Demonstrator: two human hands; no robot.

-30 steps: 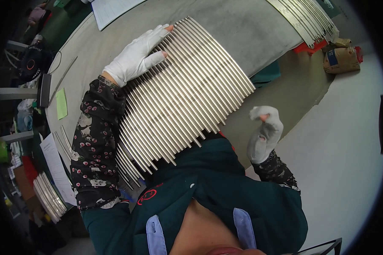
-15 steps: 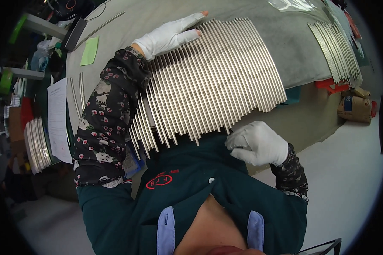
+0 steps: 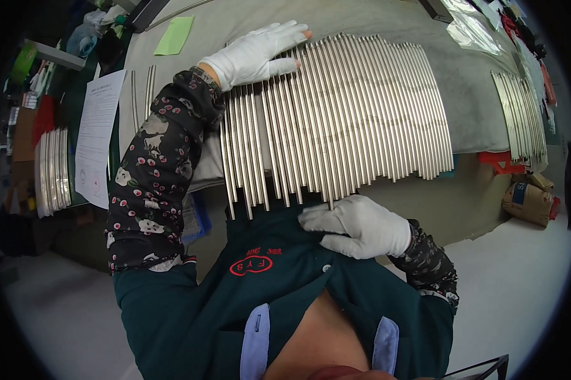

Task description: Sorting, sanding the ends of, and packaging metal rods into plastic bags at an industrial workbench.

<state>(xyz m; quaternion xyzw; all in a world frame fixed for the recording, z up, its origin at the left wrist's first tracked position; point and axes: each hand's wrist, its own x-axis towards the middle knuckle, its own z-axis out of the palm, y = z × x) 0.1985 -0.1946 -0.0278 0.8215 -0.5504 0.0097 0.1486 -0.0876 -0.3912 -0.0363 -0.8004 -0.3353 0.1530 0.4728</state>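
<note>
Pressing my gloved left hand [image 3: 260,54] flat, fingers spread and clamped on nothing, I rest it on the far ends of the metal rods [image 3: 342,120] at about eleven o'clock of the row. My right hand [image 3: 361,225], also in a white glove, lies open-palmed with the fingers loosely together at the near ends of the rods, about six o'clock of the row, its fingertips [image 3: 314,218] touching the rod tips that overhang the table edge; it grips none of them. The rods lie side by side in one wide fan on the grey table [image 3: 463,107], running from twelve toward six o'clock, the left ones reaching nearer to my chest than the right ones. At three o'clock, well apart, a second, smaller batch of rods [image 3: 520,114] lies on the same table. At nine o'clock a printed sheet of paper [image 3: 95,136] lies beside two single curved rods [image 3: 140,95], and further left another stack of rods [image 3: 51,168]. A green slip [image 3: 175,35] sits at eleven o'clock.
</note>
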